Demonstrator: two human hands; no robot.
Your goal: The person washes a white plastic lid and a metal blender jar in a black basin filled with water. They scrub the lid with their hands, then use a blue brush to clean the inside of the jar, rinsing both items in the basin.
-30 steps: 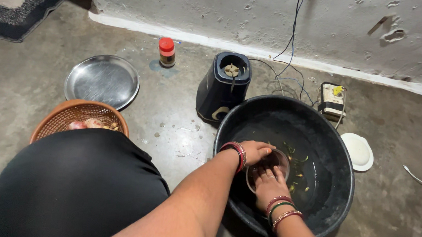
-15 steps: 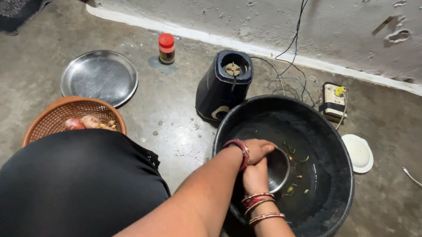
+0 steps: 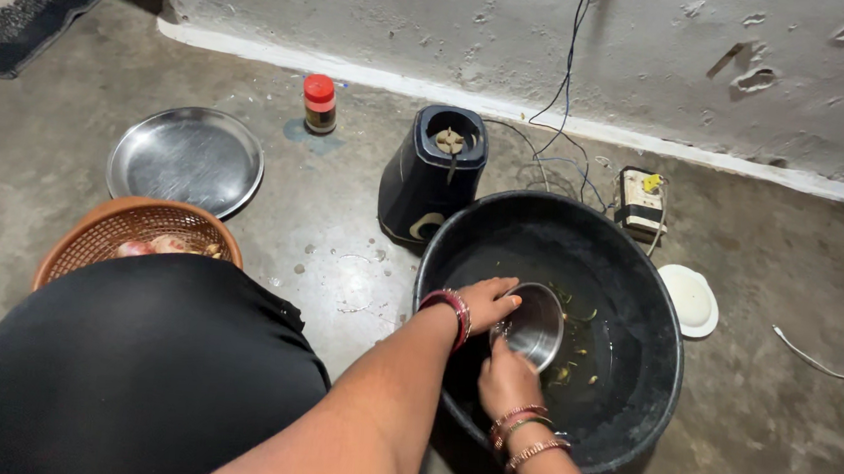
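A small steel jar (image 3: 534,323) lies tilted on its side inside a big black tub (image 3: 640,274) that holds shallow water and green scraps. My left hand (image 3: 485,302), with red bangles at the wrist, grips the jar's rim from the left. My right hand (image 3: 503,377), also bangled, holds the jar from below, at its near side. The jar's shiny inside faces up and to the right.
A dark blue mixer base (image 3: 433,175) stands just behind the tub, with cables and a white socket box (image 3: 638,198) near the wall. A white lid (image 3: 690,300) lies right of the tub. A steel plate (image 3: 185,159), a red-capped bottle (image 3: 319,104) and an orange basket (image 3: 113,229) sit left.
The jar has been tipped from upright onto its side. My right hand came out of the jar's mouth and now holds it from below; my left hand stays on the rim.
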